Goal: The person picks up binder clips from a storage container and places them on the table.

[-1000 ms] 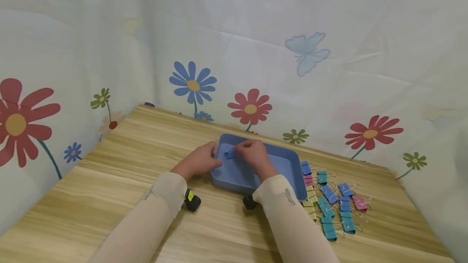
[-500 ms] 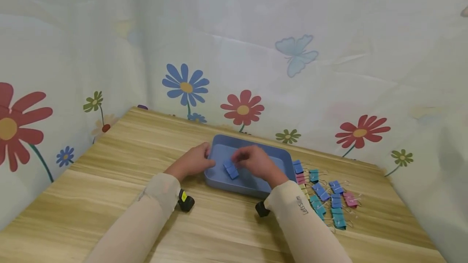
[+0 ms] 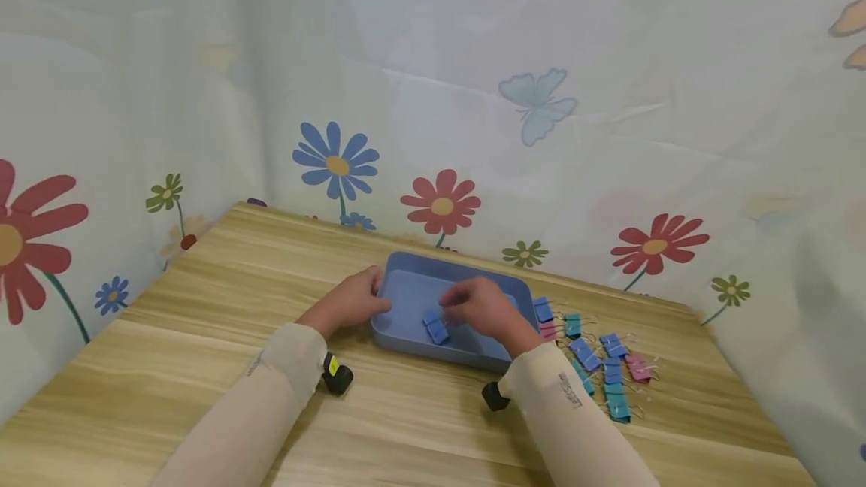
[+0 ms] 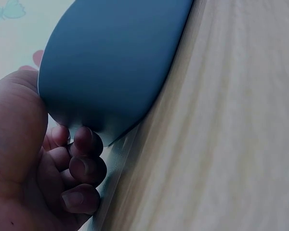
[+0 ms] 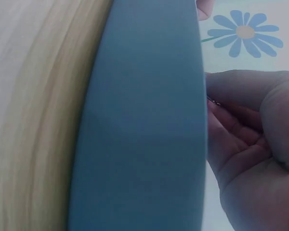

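The blue tray (image 3: 433, 354) lies on the wooden table, with my left hand (image 3: 348, 302) gripping its left end. In the left wrist view, my thumb side lies against the tray wall (image 4: 111, 62) and several fingers (image 4: 82, 199) curl at its end. Inside the tray is a blue binder clip (image 3: 436, 329), tilted. Over the tray, my right hand (image 3: 485, 314) pinches the clip by its wire handle. The right wrist view shows a bit of metal wire (image 5: 213, 100) at those fingertips; the tray wall hides the rest of the clip.
Right of the tray lie several binder clips: blue (image 3: 585, 355), teal (image 3: 616, 401) and pink (image 3: 638, 367). My right sleeve (image 3: 568, 404) covers part of that area. A flowered white curtain (image 3: 419, 96) hangs behind the table (image 3: 406, 427).
My right hand and the blue clip have moved toward the near side of the tray, and the clip has turned. My left hand keeps its hold. The whole head view has shifted slightly.
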Motion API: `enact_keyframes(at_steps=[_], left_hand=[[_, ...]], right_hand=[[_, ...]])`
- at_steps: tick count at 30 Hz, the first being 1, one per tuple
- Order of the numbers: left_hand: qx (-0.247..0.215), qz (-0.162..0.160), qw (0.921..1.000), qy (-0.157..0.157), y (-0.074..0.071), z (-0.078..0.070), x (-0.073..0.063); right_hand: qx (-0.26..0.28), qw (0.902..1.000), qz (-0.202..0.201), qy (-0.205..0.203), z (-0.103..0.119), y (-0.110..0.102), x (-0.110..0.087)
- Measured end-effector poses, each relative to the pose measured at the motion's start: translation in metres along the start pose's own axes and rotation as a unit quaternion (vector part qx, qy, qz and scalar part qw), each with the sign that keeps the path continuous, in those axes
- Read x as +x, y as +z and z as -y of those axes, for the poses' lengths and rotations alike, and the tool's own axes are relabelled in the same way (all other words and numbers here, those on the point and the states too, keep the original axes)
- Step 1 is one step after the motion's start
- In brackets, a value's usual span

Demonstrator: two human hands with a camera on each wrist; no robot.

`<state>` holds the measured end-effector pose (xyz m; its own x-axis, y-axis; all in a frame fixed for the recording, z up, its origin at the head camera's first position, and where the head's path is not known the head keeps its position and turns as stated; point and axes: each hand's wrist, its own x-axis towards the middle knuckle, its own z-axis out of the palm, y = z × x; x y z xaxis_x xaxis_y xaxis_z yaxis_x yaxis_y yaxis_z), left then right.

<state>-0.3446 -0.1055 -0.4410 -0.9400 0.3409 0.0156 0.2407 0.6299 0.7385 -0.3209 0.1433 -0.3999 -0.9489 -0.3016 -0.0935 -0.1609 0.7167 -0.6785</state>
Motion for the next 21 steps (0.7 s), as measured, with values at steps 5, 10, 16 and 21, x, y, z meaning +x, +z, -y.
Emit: enact_keyframes(at_steps=[5,10,16,21], left_hand=[[-0.004,-0.003,1.0,0.004,0.002,0.001,0.001],[-0.004,-0.005,1.0,0.007,0.005,0.002,0.001],[0.0,-0.01,0.9999,0.012,0.004,0.003,0.001],[0.001,-0.008,0.9999,0.015,0.003,0.004,0.002]], right_hand=[[0.031,0.9991,-0.004,0.028,-0.008,-0.004,-0.009],[0.092,0.9955,-0.004,0.021,-0.014,-0.013,-0.022],[0.126,0.9913,-0.031,0.02,-0.014,-0.037,-0.049],[0.158,0.9848,-0.071,0.012,-0.028,-0.057,-0.066]])
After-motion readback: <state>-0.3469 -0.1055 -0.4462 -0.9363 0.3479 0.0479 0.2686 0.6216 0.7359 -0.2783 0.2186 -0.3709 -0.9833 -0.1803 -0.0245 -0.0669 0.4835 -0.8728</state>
